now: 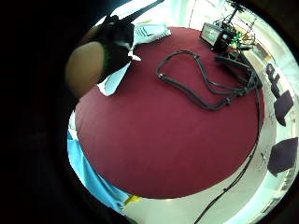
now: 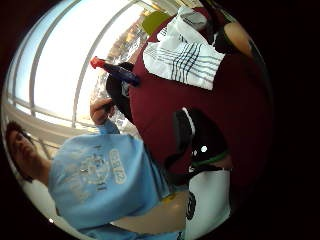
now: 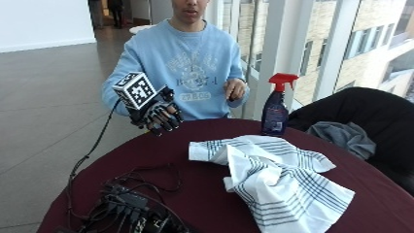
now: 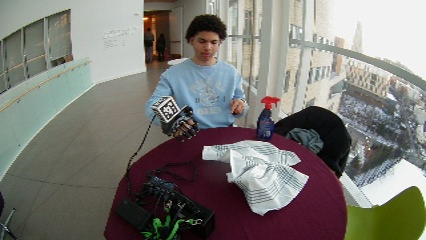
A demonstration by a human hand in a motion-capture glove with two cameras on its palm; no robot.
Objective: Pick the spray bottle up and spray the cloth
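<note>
While the gloved right hand [image 3: 158, 115] hangs above the table's edge nearest the person, its fingers droop in a loose curl and hold nothing; it touches neither the spray bottle nor the cloth, so the pick-up is judged not yet begun. The spray bottle [image 3: 276, 105] stands upright at the table's [image 3: 162, 165] rim on the window side, red trigger head uppermost, just beyond the cloth and apart from it; from the gloved hand it stands well apart, across that stretch of rim; the upright stance leaves neck and trigger open to a grasp from the side. The cloth [image 3: 271, 177], white with dark stripes, lies rumpled and partly folded over itself on the red tablecloth, running from near the bottle toward the opposite edge; so spread, it presents a broad face to a spray. The bare left hand [image 3: 234, 90] is raised at chest height, clear of the table. A tangle of black cables and boxes [image 3: 132, 208] sits at the edge farthest from the bottle. Judgement: the next move calls for a reach along the rim to the bottle; a sideways knock could topple it.
</note>
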